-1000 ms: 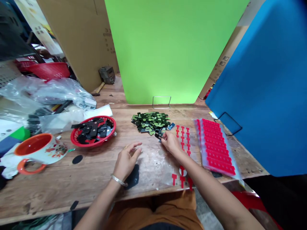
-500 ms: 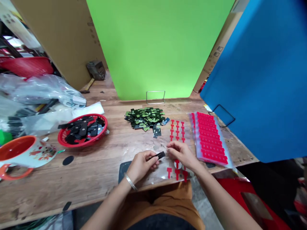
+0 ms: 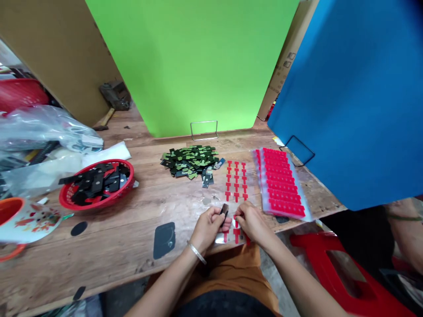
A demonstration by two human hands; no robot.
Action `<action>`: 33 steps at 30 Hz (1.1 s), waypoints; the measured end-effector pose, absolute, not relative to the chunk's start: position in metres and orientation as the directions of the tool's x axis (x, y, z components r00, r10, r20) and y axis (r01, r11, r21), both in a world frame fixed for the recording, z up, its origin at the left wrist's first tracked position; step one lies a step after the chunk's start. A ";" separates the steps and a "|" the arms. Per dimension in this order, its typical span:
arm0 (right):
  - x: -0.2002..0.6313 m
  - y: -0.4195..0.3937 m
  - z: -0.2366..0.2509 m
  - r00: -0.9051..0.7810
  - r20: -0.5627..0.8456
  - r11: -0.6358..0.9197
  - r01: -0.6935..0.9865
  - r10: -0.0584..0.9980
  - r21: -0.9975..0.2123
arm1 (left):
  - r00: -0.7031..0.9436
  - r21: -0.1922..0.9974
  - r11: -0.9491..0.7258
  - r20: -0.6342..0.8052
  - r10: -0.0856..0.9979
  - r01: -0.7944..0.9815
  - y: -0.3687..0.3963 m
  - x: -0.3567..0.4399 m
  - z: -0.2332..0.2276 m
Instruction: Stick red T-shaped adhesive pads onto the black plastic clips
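Note:
My left hand (image 3: 211, 224) is closed around a small flat black piece (image 3: 224, 209), held upright above the table edge. Close beside it, my right hand (image 3: 254, 222) pinches at a red T-shaped sticker (image 3: 236, 220) on a clear sheet. A white round spot shows under that sticker. More red T-shaped stickers (image 3: 236, 177) lie in rows on the sheet beyond my hands, and a few sit nearer me, partly covered by my fingers. Farther back is a pile of black and olive-green flat pieces (image 3: 193, 160).
Left of the pile, a red basket (image 3: 99, 204) holds black pieces, beside a cup (image 3: 36, 222) with an orange handle. Stacked sheets of red parts (image 3: 282, 182) lie to the right. Green (image 3: 198, 66) and blue (image 3: 346, 110) boards stand behind. Part of another person (image 3: 405, 229) shows at far right.
My left hand has moved slightly right and turned the black piece more upright. My right hand has come down toward me onto a red T-shaped sticker. The view has shifted right.

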State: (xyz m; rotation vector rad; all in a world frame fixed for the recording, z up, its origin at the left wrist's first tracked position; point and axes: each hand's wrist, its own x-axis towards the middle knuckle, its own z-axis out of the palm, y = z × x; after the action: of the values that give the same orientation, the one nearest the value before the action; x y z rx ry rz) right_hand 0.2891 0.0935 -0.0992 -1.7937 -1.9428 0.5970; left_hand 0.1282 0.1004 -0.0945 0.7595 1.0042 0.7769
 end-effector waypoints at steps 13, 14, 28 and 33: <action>0.289 0.077 -0.112 -0.055 0.174 0.153 0.767 0.983 -0.623 | 0.251 0.837 0.505 -0.452 0.856 -0.211 0.101 0.131 -0.103; 0.289 0.077 -0.112 -0.039 0.171 0.139 0.764 0.985 -0.630 | 0.254 0.834 0.509 -0.456 0.853 -0.211 0.101 0.130 -0.103; 0.307 0.081 -0.098 0.037 0.016 -0.008 0.559 0.999 -0.829 | 0.245 0.826 0.534 -0.488 0.838 -0.181 0.103 0.131 -0.104; 0.295 0.082 -0.103 -0.060 0.126 0.128 0.748 0.990 -0.651 | 0.235 0.834 0.518 -0.473 0.849 -0.190 0.101 0.132 -0.103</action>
State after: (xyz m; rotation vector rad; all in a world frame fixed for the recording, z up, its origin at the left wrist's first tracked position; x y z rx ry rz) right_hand 0.2946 0.0815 -0.1026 -1.6724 -1.8634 0.5731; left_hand 0.1316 0.1011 -0.1028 0.7306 1.1081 0.8069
